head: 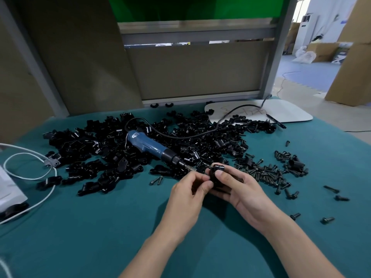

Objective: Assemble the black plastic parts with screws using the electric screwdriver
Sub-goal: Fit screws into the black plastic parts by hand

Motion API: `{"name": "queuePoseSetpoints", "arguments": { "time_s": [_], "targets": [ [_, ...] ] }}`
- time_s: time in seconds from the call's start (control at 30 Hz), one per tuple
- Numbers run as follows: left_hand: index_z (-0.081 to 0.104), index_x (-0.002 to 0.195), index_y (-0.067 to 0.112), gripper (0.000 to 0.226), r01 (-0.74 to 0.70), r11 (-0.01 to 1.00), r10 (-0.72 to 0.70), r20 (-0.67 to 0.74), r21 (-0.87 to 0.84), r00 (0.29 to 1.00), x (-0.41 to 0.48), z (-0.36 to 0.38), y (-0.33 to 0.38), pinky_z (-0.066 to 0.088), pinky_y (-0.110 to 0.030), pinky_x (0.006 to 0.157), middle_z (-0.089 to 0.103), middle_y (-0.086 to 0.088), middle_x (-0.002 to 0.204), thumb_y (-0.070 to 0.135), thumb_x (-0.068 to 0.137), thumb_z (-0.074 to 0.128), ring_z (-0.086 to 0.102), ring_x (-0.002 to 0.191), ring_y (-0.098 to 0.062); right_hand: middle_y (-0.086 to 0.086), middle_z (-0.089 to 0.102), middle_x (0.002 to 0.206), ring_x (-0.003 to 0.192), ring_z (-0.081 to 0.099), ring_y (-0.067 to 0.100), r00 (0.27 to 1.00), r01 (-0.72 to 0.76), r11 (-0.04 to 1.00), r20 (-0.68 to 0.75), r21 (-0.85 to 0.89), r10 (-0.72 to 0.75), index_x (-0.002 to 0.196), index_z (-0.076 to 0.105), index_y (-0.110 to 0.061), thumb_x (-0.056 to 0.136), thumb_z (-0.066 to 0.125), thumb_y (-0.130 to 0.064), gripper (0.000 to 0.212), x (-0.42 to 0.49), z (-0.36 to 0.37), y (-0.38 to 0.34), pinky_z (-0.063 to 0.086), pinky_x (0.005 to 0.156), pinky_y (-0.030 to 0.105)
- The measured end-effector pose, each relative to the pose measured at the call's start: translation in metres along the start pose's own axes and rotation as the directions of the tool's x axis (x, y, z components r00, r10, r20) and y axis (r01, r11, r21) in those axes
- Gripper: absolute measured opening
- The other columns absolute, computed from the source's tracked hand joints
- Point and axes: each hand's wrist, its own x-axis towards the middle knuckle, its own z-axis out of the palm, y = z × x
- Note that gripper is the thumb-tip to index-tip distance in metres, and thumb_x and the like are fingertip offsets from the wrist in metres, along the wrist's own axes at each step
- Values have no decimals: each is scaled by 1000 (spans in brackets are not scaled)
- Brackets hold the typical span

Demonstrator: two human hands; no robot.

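Right hand (241, 190) grips a black part (217, 171) at mid table (100, 227), just beside the driver (149, 145) bit; left hand (187, 190) pinches its side. Best hold part firm w/ hole square to bit before driving.

One electric screwdriver (149, 144). The black plastic parts (96, 141) form one heap, far too many to count. The screws (271, 173) number several dozen at least. The left hand (186, 195) and right hand (241, 189) grip one held part (215, 170). One white board (287, 111), one white cable (30, 178).
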Motion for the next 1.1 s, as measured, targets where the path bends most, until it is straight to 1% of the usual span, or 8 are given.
{"name": "queuePoseSetpoints", "arguments": {
  "time_s": [0.2, 0.4, 0.57, 0.7, 0.77, 0.93, 1.0, 1.1],
  "targets": [
    [69, 96, 31, 10, 40, 995, -38, 18, -96, 999, 1, 0, 1, 50, -16, 82, 73, 16, 97, 22, 95, 70, 67, 94, -1, 19, 73, 123, 114, 71, 31, 1000, 1, 1000, 9, 11, -1, 113, 78, -10, 89, 71, -17, 26, -1, -1, 0, 61, 85, 35],
    [68, 107, 38, 14, 23, 994, -18, 45, -111, 999, 1, 0, -1, 56, -32, 88, 72, 18, 107, 29, 96, 68, 69, 98, -8, 18, 73, 122, 111, 72, 31, 1000, -1, 1000, 19, 6, 1, 110, 79, -9, 90, 70, -20, 24, -1, 0, -2, 61, 86, 35],
    [68, 100, 42, 17, -4, 997, 7, 41, -77, 999, 1, -3, -3, 56, -22, 77, 73, 16, 97, 26, 96, 69, 68, 83, -4, 19, 74, 119, 106, 74, 31, 1000, -8, 1000, -11, 18, 8, 106, 79, -7, 86, 72, -19, 25, -2, 1, -3, 62, 80, 34],
    [68, 95, 39, 1, -5, 1000, 5, 10, -21, 1000, 0, -2, -3, 55, -23, 70, 72, 14, 84, 38, 95, 67, 65, 73, 0, 20, 74, 119, 109, 73, 30, 1000, 0, 1000, -7, 11, 0, 107, 79, -6, 86, 72, -19, 26, -2, 2, -1, 61, 83, 32],
    [69, 90, 34, 11, 3, 1000, -3, -5, 3, 1000, 0, -2, -4, 52, -23, 66, 70, 15, 78, 43, 95, 66, 61, 70, 1, 20, 74, 119, 111, 72, 30, 1000, 4, 1000, -1, -2, -4, 108, 79, -5, 85, 74, -20, 28, -1, 1, 0, 60, 86, 31],
    [68, 97, 30, 4, -7, 1000, 7, 26, -9, 1000, 0, -2, -2, 50, -16, 79, 70, 17, 96, 27, 96, 68, 64, 91, 1, 21, 74, 118, 109, 73, 29, 1000, -8, 1000, -17, 19, 8, 105, 79, -4, 84, 74, -20, 27, 1, -1, 1, 60, 85, 31],
    [67, 99, 30, 7, -2, 999, 4, 37, -54, 999, -1, -2, -1, 50, -14, 79, 71, 15, 96, 24, 96, 68, 65, 90, 0, 21, 74, 118, 107, 74, 28, 1000, -10, 999, -24, 33, 11, 104, 79, -3, 84, 73, -20, 26, 1, -1, 1, 61, 83, 31],
    [67, 97, 33, 4, 7, 999, -5, 25, -48, 1000, -1, -3, 1, 53, -21, 75, 72, 15, 91, 37, 97, 65, 67, 84, -4, 20, 74, 118, 111, 73, 29, 999, -13, 1000, -35, 21, 14, 106, 78, -4, 84, 74, -20, 28, 1, -1, 1, 61, 84, 31]
  ]
}}
